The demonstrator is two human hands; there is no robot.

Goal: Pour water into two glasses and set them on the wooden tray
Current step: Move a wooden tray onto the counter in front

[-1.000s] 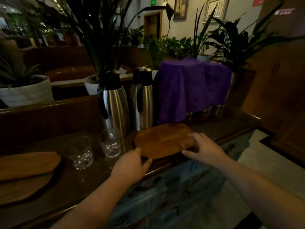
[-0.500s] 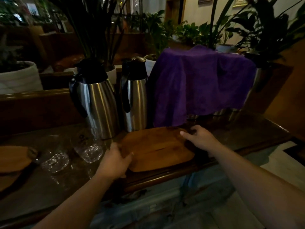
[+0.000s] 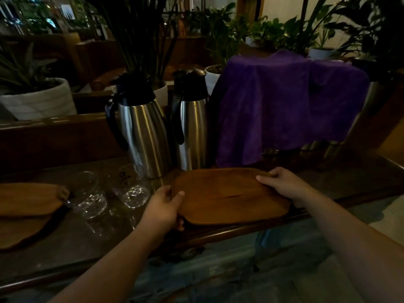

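A brown oval wooden tray (image 3: 227,195) lies on the dark counter near its front edge. My left hand (image 3: 164,207) grips the tray's left end, thumb on top. My right hand (image 3: 284,184) holds its right far rim, fingers curled over the edge. Two clear glasses stand left of the tray: one (image 3: 131,189) close to my left hand, another (image 3: 89,195) further left. Both look empty. Two steel jugs with black handles stand behind: a wide one (image 3: 144,136) and a slimmer one (image 3: 192,132).
More wooden trays (image 3: 28,202) are stacked at the far left of the counter. A purple cloth (image 3: 284,106) drapes over something at the back right, with metal items showing under it. Potted plants (image 3: 35,99) line the ledge behind. The counter's front edge (image 3: 218,237) runs just below the tray.
The view has come closer to the counter. My left hand has closed on the tray's left end and my right hand has settled on its right rim. The tray has barely shifted.
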